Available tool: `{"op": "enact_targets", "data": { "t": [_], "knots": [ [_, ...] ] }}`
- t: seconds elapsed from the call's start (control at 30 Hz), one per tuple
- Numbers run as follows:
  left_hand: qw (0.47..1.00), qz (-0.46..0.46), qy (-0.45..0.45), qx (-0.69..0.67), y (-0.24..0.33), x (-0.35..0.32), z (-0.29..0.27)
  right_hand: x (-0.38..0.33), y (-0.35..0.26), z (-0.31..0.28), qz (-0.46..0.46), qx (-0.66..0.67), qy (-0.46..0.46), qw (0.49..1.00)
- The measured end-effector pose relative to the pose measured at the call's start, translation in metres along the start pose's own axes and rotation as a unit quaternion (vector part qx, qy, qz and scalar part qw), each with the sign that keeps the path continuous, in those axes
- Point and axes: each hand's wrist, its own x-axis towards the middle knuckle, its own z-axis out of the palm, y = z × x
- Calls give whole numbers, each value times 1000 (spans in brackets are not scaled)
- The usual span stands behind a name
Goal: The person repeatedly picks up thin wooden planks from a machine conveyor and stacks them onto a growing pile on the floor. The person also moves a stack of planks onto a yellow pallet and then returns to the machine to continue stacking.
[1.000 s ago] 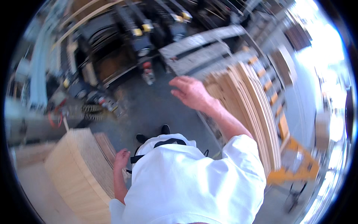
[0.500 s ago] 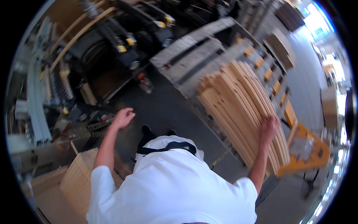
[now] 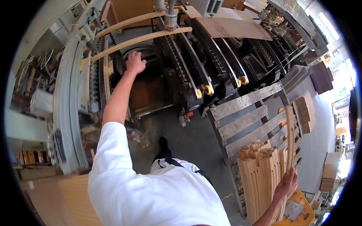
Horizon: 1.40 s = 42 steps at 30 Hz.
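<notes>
My right hand (image 3: pixel 286 183) grips a curved wooden slat (image 3: pixel 289 135) near its lower end, and the slat stands up out of the hand. Beside and under it, a stack of similar wooden slats (image 3: pixel 260 180) lies on a grey, worn pallet (image 3: pixel 249 124). My left hand (image 3: pixel 135 63) reaches out over the dark machine frame, just short of a bowed wooden strip (image 3: pixel 143 42). Its fingers are loosely bent and apart, with nothing visible in them. A second bowed strip (image 3: pixel 130 23) lies farther back, roughly parallel to the first.
Ahead, the machine has long black rails (image 3: pixel 184 64) with yellow-tipped ends and an upright metal cylinder (image 3: pixel 171 20) above the strips. A brown board (image 3: pixel 233 28) lies across the rails. Grey metal beams (image 3: pixel 68 105) run along the left. A yellow-orange cart (image 3: pixel 298 207) stands behind the stack.
My right hand has taken a slat up from the stack. My left hand has moved forward over the machine. The view has turned left, toward the machine.
</notes>
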Motion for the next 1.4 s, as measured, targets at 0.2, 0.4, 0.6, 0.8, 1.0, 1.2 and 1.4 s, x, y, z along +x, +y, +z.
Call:
{"op": "enact_targets", "data": {
  "t": [0.2, 0.4, 0.6, 0.8, 1.0, 1.2, 1.4],
  "knots": [
    [990, -53, 56, 122, -42, 100, 2, 87, -173, 13, -84, 116, -70, 987],
    [999, 38, -29, -14, -22, 65, -11, 184, -296, 89, -268, 201, -118, 935],
    [973, 61, -126, -184, 56, -98, -12, 266, -464, 185, -428, 234, -153, 860],
    [940, 157, -286, -100, 106, -217, -50, 285, -637, 267, -569, 294, -131, 756],
    [931, 56, -350, -93, 120, -264, -59, 274, -751, 316, -591, 273, -80, 755],
    [931, -158, -305, -126, 98, -325, -86, 317, -785, 346, -500, 226, -78, 833],
    [888, -301, -318, -142, 83, -387, -125, 315, -807, 345, -521, 215, -62, 823]
  ]
}}
